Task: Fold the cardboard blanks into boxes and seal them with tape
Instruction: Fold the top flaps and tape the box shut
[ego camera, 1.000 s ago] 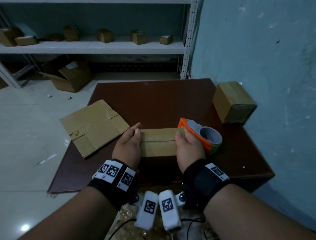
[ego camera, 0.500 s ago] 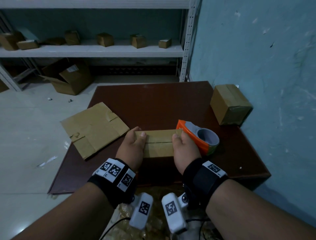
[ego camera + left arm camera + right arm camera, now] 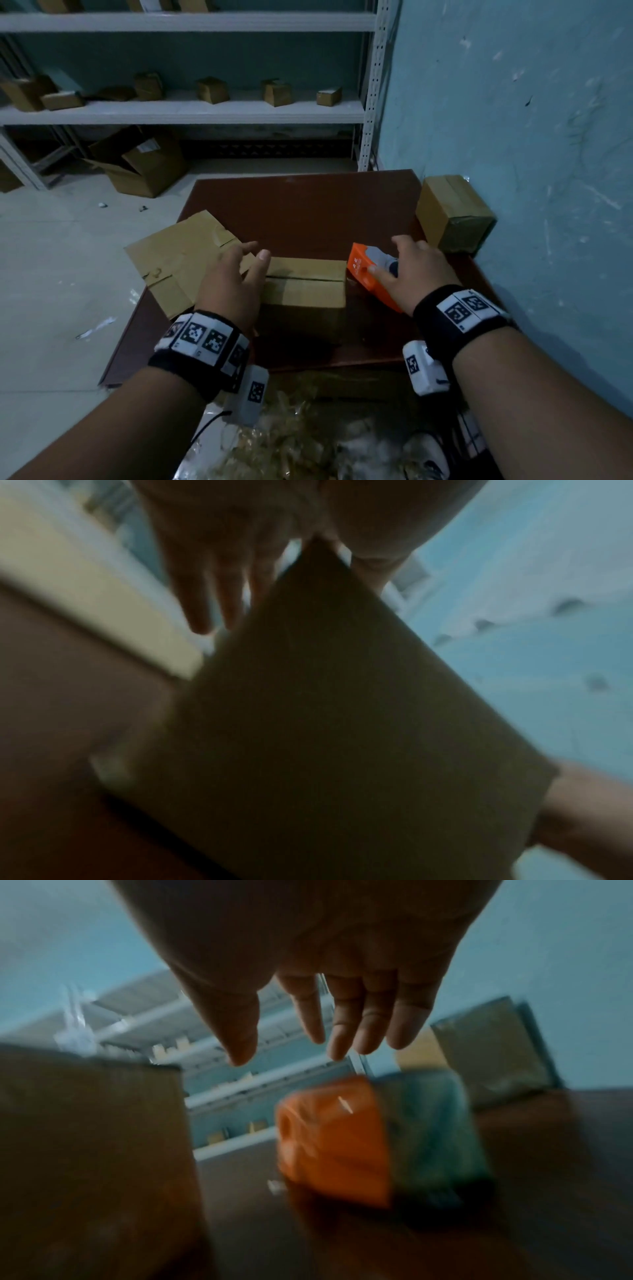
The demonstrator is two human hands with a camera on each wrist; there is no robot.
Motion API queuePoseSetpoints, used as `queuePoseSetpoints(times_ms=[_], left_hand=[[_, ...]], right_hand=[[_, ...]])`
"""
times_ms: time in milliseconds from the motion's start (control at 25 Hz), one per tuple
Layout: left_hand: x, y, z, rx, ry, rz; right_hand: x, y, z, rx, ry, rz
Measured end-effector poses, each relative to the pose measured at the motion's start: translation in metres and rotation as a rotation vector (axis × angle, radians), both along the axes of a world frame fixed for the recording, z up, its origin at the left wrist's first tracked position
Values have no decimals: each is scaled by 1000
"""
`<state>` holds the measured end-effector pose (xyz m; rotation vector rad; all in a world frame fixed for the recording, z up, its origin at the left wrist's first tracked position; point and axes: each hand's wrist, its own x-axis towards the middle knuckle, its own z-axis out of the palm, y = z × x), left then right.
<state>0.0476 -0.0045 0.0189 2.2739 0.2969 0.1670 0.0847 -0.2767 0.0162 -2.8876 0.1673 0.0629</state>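
Right hand [image 3: 416,274] spread wide, fingers straight, hovering over the orange tape dispenser [image 3: 364,274] and gripping nothing; whether the thumb is touching the casing, I can't tell. Left hand [image 3: 233,281] open too, fingers fanned along the left end of the box [image 3: 305,287], thumb up by its top corner, holding nothing.

The box sits between the two hands, flaps down, centre seam showing and not visibly taped. Thin cardboard, light, and it looks hollow: I'd expect it to skid or cave under a hard press, so steady it by the end walls or flat on the flaps beside the seam. The dispenser looks like hard, smooth plastic, best grabbed across its orange body.

Under the left fingers and beyond lies a flat blank [image 3: 178,257]. Just beyond the right hand, against the wall, stands a finished box [image 3: 452,209]: close quarters for swinging the dispenser. All on the brown table [image 3: 308,205].
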Motion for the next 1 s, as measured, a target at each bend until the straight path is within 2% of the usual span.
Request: queuePoseSetpoints(times_ms=[80, 120, 200, 280, 440, 560, 640, 720, 760, 800, 840, 920, 960, 1000], left_hand=[[-13, -3, 5, 402, -102, -109], [-20, -10, 9, 544, -124, -201], [-34, -25, 13, 678, -69, -361], [-41, -37, 12, 752, -16, -419], [-41, -40, 9, 812, 1, -420], [-32, -35, 8, 792, -11, -492], [-21, -24, 10, 765, 13, -555], [-11, -9, 11, 722, 30, -544], [-8, -3, 13, 640, 4, -511], [-8, 1, 16, 479, -55, -452], [-9, 2, 21, 255, -112, -377], [-12, 0, 32, -350, -140, -269], [-12, -1, 38, -620, -76, -263], [-12, -1, 42, -796, 19, -289]], right_hand=[[3, 2, -13, -104, 78, 34], [5, 3, -18, -141, 108, 58], [9, 5, -27, -144, 154, 79], [12, 5, -28, -106, 158, 83], [8, -5, -20, 4, 104, 47], [1, -18, -5, 234, -58, 75], [-8, -23, 11, 387, -149, 145], [-20, -25, 26, 562, -184, 249], [-27, -24, 34, 636, -182, 301], [-33, -23, 41, 689, -171, 352], [-40, -21, 47, 727, -158, 397], [-49, -14, 55, 781, -134, 468], [-52, -11, 57, 801, -121, 498], [-53, -7, 57, 816, -106, 527]])
